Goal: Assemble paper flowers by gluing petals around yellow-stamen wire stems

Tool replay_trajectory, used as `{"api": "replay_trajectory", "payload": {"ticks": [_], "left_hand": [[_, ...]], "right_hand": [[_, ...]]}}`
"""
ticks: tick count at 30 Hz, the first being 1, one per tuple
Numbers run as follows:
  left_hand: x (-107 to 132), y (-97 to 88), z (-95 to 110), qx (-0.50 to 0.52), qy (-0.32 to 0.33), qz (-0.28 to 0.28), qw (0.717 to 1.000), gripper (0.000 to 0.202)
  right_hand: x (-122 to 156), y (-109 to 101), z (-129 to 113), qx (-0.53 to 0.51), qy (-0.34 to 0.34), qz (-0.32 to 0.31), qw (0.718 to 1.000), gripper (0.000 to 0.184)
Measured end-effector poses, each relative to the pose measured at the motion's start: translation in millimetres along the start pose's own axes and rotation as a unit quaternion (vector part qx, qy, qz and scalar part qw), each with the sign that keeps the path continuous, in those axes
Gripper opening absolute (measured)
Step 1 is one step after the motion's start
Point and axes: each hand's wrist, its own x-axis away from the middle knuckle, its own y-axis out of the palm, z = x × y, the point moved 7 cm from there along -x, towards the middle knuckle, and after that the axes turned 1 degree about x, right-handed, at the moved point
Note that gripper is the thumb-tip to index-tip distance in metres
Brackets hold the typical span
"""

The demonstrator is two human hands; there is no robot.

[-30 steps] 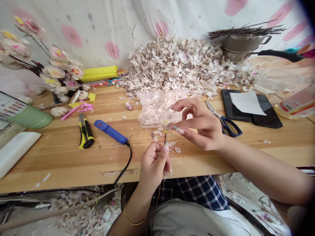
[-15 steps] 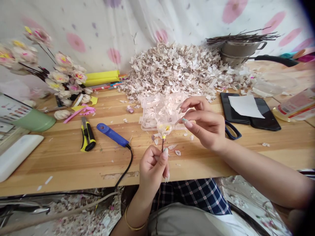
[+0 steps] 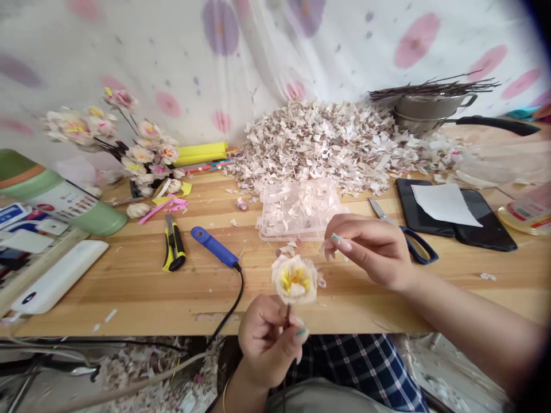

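My left hand (image 3: 271,344) is closed around the thin brown stem (image 3: 288,314) of an artificial flower. The flower head (image 3: 295,279) has pale, cream petals with yellow strands at its centre, and tilts toward me near the table's front edge. To the right and slightly higher, my right hand (image 3: 365,249) is apart from the flower with thumb and fingertips pinched together. Whatever may be between those fingertips is too small to make out. Beyond the hands lies a clear divided box (image 3: 275,226) holding pale petals, partly covered by my right hand.
A big heap of pale petals (image 3: 318,143) lies at the back. On the left are a utility knife (image 3: 174,244), a blue corded tool (image 3: 215,246), a green tumbler (image 3: 94,206) and finished flowers (image 3: 142,152). Scissors (image 3: 417,246) and a dark phone-like device (image 3: 486,218) lie on the right.
My left hand has lowered the flower and tipped its face toward me. The right hand, earlier beside the flower head, is now farther from it. The view has shifted too.
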Motion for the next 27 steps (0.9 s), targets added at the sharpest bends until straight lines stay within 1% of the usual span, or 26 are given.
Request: {"api": "replay_trajectory", "payload": {"ticks": [1,3,5,7,9,11,12,15,17,20,23,25,27], "left_hand": [[-1.8,0.8,6.5,-0.020,0.010,-0.001,1.000,0.017],[-5.2,6.9,17.3,-0.084,0.020,-0.034,0.996,0.031],[-7.6,9.5,24.0,-0.132,0.027,-0.046,0.990,0.039],[-8.1,10.4,23.9,-0.147,0.022,-0.048,0.988,0.040],[-6.2,12.6,17.8,-0.140,0.013,-0.062,0.988,0.041],[-1.9,14.0,9.3,-0.126,0.013,-0.071,0.989,0.042],[1.0,13.6,5.1,-0.117,0.017,-0.069,0.991,0.041],[10.3,8.5,-8.5,-0.076,0.019,-0.041,0.996,0.028],[15.4,5.7,-16.0,-0.061,0.016,-0.026,0.998,0.027],[18.1,2.5,-20.7,-0.049,0.024,-0.003,0.999,0.029],[16.7,5.4,-24.1,-0.024,0.011,-0.015,1.000,0.022],[16.2,6.8,-26.8,-0.002,-0.003,-0.019,1.000,0.015],[17.0,5.8,-29.6,0.016,-0.016,-0.008,1.000,0.011]], "right_hand": [[0.4,1.8,0.4,-0.008,0.005,-0.011,1.000,0.016],[1.2,4.7,2.9,-0.011,0.016,-0.027,0.999,0.016],[1.4,5.4,5.9,-0.003,0.022,-0.026,0.999,0.016],[1.1,4.1,8.4,0.007,0.027,-0.013,1.000,0.015],[0.9,2.7,10.4,0.007,0.039,0.000,0.999,0.013],[1.2,4.5,14.0,-0.012,0.072,-0.010,0.997,0.013],[1.8,6.6,16.4,-0.031,0.096,-0.022,0.995,0.014],[5.0,14.7,22.0,-0.115,0.168,-0.061,0.977,0.015],[7.2,19.8,21.6,-0.171,0.192,-0.087,0.962,0.015],[11.6,29.8,14.8,-0.212,0.194,-0.164,0.944,0.027],[18.6,39.2,6.4,-0.223,0.188,-0.246,0.924,0.038],[20.7,41.7,-1.0,-0.229,0.168,-0.272,0.919,0.043],[20.3,42.0,-9.0,-0.229,0.140,-0.282,0.921,0.051]]}}
